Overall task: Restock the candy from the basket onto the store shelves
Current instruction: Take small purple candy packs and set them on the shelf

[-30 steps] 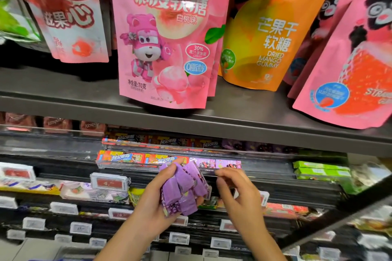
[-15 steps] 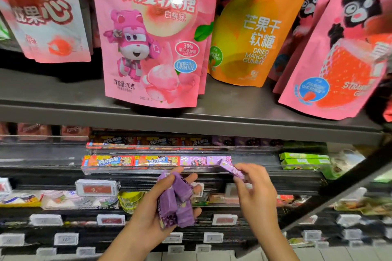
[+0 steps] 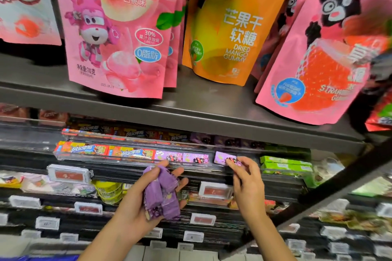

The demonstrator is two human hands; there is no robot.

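My left hand [image 3: 135, 207] holds a bunch of several purple candy packs [image 3: 161, 193] in front of the lower shelves. My right hand [image 3: 247, 180] pinches one purple candy pack [image 3: 224, 158] by its right end and holds it against the clear-fronted shelf row [image 3: 131, 160], just right of two purple packs [image 3: 182, 157] standing there. Orange candy sticks [image 3: 106, 150] fill the left of that row. The basket is out of view.
Large pink gummy bags [image 3: 118, 27] and an orange mango gummy bag [image 3: 229, 23] hang over the grey upper shelf [image 3: 191, 116]. Green candy boxes [image 3: 286, 165] sit right of my right hand. Price tags [image 3: 67, 174] line the shelf edges below.
My right hand took one purple pack from the bunch in my left hand and carried it up and right to the shelf row. My left hand stayed low with the rest.
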